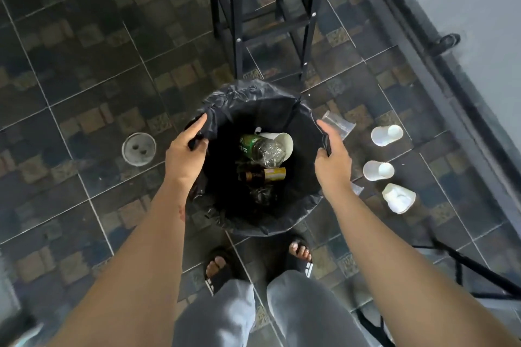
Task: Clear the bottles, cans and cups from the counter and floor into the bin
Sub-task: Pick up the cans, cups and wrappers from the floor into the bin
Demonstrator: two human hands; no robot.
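A round bin (253, 222) lined with a black bag stands on the tiled floor right before my feet. Inside lie a clear plastic bottle with a green label (260, 148), a white cup (283, 141) and a brown bottle with a yellow label (265, 175). My left hand (184, 155) grips the bag's rim on the left side. My right hand (332, 158) grips the rim on the right. Three white plastic cups lie on their sides on the floor to the bin's right: one far (386, 135), one middle (377, 170), one near and crumpled (399, 198).
A black metal stool frame (270, 22) stands just beyond the bin. A clear plastic wrapper (339, 122) lies by the bin's right side. A round floor drain (139, 149) sits to the left. A dark counter edge (439, 87) runs along the right.
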